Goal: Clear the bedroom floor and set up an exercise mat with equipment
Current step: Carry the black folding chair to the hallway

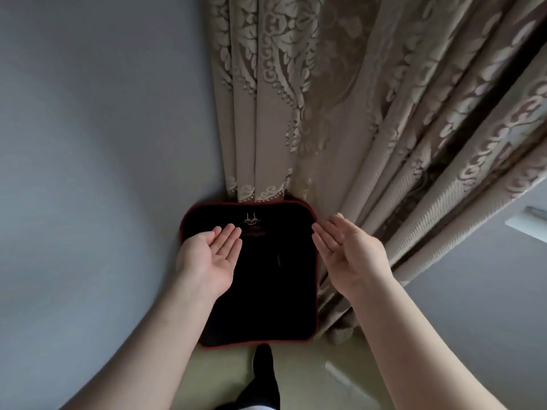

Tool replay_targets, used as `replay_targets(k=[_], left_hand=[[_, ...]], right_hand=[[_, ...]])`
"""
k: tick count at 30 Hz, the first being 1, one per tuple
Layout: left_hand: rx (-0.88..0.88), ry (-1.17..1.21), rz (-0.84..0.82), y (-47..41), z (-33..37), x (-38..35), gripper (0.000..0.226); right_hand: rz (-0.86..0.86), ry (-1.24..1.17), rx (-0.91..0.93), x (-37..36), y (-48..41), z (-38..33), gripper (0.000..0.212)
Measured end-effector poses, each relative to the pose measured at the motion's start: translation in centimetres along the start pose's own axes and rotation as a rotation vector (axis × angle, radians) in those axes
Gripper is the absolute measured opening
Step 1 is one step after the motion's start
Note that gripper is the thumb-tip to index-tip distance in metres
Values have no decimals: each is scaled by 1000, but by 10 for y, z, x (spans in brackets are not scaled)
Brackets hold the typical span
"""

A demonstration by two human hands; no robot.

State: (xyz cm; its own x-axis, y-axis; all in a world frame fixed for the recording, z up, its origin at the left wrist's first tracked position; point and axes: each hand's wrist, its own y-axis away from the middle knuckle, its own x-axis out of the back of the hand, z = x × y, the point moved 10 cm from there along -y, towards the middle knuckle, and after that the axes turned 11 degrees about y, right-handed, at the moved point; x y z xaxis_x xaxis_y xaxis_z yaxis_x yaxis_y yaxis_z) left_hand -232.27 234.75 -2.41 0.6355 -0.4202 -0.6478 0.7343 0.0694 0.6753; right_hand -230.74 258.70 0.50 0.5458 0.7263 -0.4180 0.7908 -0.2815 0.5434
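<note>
A black mat with a red border [266, 291] stands folded and upright in the corner, leaning against the wall and the curtain, its lower edge on the floor. A small emblem is printed near its top. My left hand [213, 255] is in front of the mat's left side, palm up, fingers straight. My right hand [346, 250] is at the mat's right edge, fingers straight and pointing towards it. Neither hand grips anything.
A patterned beige curtain [340, 113] hangs behind and to the right of the mat, down to the floor. A plain grey wall [88, 143] fills the left. My dark-socked foot [263, 368] stands on the pale floor [305, 380] just below the mat.
</note>
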Motion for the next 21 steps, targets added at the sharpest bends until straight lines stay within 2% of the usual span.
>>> replay_targets(k=[7, 11, 14, 15, 17, 21], left_hand=[[74, 3, 92, -136, -10, -38, 32], [114, -22, 129, -180, -18, -51, 38], [144, -52, 146, -208, -26, -49, 42], [148, -52, 163, -218, -29, -43, 42], [150, -100, 189, -227, -35, -36, 39], [134, -240, 260, -238, -47, -15, 33]], right_hand=[[26, 227, -58, -57, -116, -11, 37], [106, 453, -81, -59, -172, -12, 28], [138, 801, -25, -58, -224, -10, 18], [111, 983, 14, -62, -244, -8, 14], [47, 1262, 74, -69, -277, 1, 22], [-106, 1645, 117, -72, -333, 31, 23]])
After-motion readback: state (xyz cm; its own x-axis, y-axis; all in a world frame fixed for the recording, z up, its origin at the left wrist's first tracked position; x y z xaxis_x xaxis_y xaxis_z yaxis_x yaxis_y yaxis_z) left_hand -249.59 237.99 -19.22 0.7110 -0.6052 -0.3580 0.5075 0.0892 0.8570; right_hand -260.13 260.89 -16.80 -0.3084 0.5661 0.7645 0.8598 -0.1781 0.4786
